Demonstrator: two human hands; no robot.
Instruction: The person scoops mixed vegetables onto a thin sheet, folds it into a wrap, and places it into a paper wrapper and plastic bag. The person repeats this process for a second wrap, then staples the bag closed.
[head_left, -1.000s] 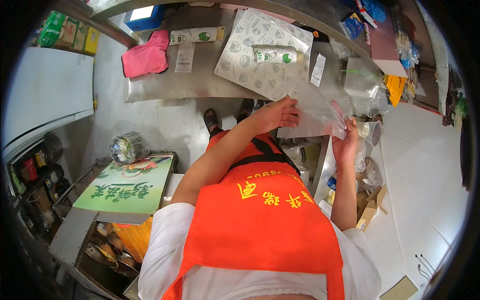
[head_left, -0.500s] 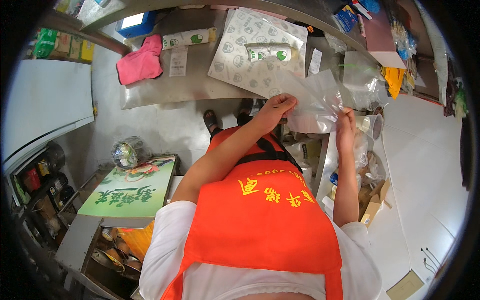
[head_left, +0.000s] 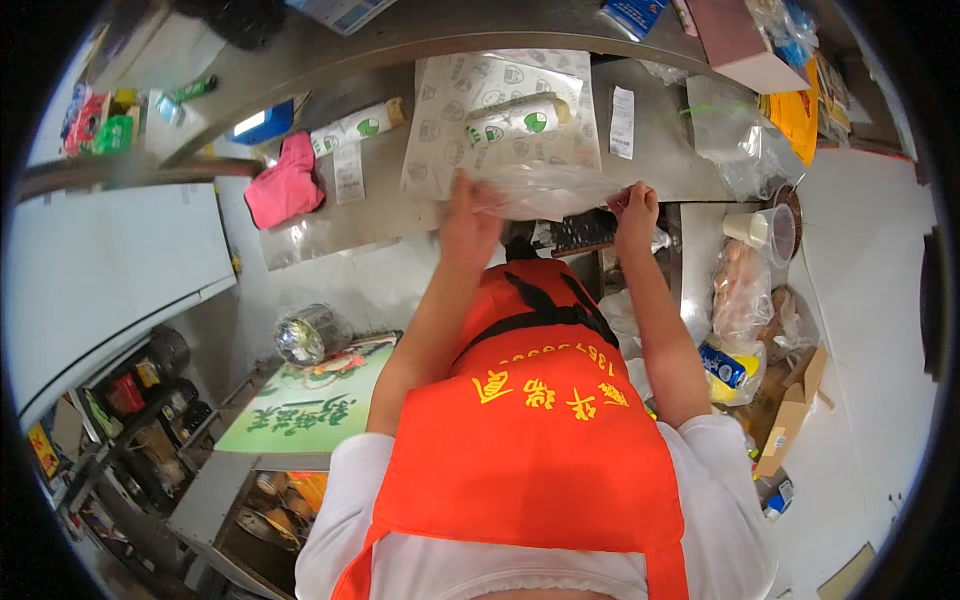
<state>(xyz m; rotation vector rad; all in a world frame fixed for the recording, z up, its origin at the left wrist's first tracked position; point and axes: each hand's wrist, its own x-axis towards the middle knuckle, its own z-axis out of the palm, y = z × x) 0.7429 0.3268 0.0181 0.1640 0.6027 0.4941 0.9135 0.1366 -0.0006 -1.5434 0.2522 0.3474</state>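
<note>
Orange apron nearest the camera. Beyond it, left hand point(head_left: 468, 222) and right hand point(head_left: 634, 207) are both closed on one clear plastic bag point(head_left: 545, 188), stretched between them above the steel worktop point(head_left: 660, 150). At twelve o'clock, two wrapped rolls point(head_left: 510, 120) on printed paper point(head_left: 470, 95).

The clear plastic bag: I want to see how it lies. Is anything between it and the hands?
No. Both the left hand and right hand grip the clear plastic bag directly, stretched between them above the steel counter.
</note>
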